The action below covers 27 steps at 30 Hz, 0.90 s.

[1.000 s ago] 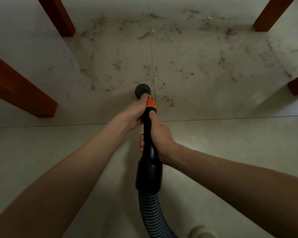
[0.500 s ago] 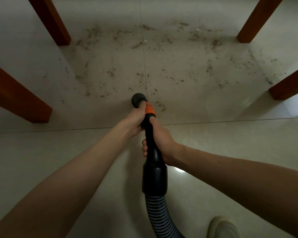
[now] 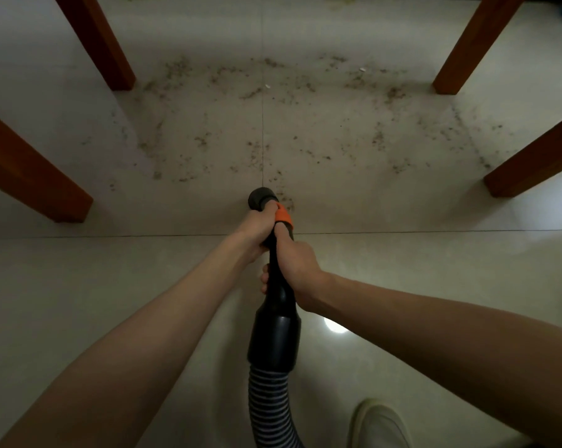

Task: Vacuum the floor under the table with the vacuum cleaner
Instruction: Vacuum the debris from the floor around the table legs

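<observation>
Both hands hold a black vacuum hose handle (image 3: 275, 331) with an orange collar (image 3: 283, 216). My left hand (image 3: 256, 227) grips it just behind the round black nozzle (image 3: 261, 197). My right hand (image 3: 295, 266) grips the shaft a little further back. The nozzle points down at the pale tiled floor (image 3: 386, 260), at the near edge of a wide patch of dark crumbs and dirt (image 3: 305, 130) spread between the table legs. A ribbed grey hose (image 3: 270, 412) runs from the handle toward me.
Reddish-brown wooden table legs stand around the dirt: far left leg (image 3: 102, 50), near left leg (image 3: 37, 182), far right leg (image 3: 467, 50), near right leg (image 3: 532, 160). My light shoe (image 3: 380, 425) shows at the bottom right. A bright light reflection (image 3: 336, 326) lies on the tile.
The view has pulled back and down over the second. The nozzle sits lower in the picture, still at the dirt's near edge. Both grips are unchanged. The shoe has come into view.
</observation>
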{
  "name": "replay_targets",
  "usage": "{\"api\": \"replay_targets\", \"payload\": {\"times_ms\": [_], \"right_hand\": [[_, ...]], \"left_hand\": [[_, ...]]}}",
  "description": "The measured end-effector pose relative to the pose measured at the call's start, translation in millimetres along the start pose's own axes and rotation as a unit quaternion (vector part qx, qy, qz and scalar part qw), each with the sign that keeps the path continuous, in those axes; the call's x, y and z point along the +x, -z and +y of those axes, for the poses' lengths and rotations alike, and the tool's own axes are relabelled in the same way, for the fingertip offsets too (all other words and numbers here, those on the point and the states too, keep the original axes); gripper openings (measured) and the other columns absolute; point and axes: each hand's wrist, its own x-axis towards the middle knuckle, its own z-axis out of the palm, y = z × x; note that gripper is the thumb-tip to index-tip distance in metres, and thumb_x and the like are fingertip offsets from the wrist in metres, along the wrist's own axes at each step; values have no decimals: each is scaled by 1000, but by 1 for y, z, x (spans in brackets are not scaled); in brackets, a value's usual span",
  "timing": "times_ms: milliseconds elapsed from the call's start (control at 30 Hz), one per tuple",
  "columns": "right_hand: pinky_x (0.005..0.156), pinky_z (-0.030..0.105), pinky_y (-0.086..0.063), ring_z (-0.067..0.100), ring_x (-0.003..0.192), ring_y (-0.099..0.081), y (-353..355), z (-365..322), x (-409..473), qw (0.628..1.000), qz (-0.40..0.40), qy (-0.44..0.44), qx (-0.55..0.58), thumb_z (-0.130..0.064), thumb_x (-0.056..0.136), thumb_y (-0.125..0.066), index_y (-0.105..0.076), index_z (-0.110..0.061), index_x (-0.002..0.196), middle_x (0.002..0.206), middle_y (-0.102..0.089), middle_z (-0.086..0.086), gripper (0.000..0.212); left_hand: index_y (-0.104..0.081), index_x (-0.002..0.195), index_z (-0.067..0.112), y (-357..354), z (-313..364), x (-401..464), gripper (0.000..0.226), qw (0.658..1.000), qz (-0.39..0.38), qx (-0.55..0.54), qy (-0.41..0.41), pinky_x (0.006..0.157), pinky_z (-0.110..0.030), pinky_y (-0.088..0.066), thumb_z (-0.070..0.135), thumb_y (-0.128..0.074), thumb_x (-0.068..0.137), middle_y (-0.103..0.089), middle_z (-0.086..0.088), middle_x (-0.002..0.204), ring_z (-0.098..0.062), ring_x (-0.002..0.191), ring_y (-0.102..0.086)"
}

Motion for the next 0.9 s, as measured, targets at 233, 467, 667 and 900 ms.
{"api": "replay_targets", "payload": {"times_ms": [233,467,667,900], "right_hand": [[38,23,-44,17,32,-48,32,1,-13,1000,5,-15,1,-43,100,-41,-54,0,102,50,-48,9,45],[39,25,-43,18,34,-49,49,-5,-14,1000,17,4,2,-44,100,-41,-56,2,94,47,-49,9,48],[39,25,-41,17,36,-46,76,-15,-10,999,39,13,30,-44,100,-41,-55,-1,84,50,-47,10,48],[37,23,-42,15,35,-46,94,-22,-4,1000,6,12,-3,-45,100,-38,-56,5,107,48,-47,8,54]], "left_hand": [[-47,125,-4,-30,-9,-12,46,1000,8,15,10,78,-35,-46,33,-38,100,-57,-16,103,-30,102,-58],[-51,88,2,-49,-3,-24,35,999,-20,-25,22,57,-27,-45,30,-36,102,-55,-9,82,-19,71,-54],[-42,130,-4,-80,1,-26,49,999,-46,-11,11,77,-33,-46,35,-36,101,-56,-20,123,-32,111,-56],[-41,130,-5,-91,3,-17,49,998,-63,-26,12,78,-33,-48,34,-37,101,-56,-19,122,-31,109,-57]]}}
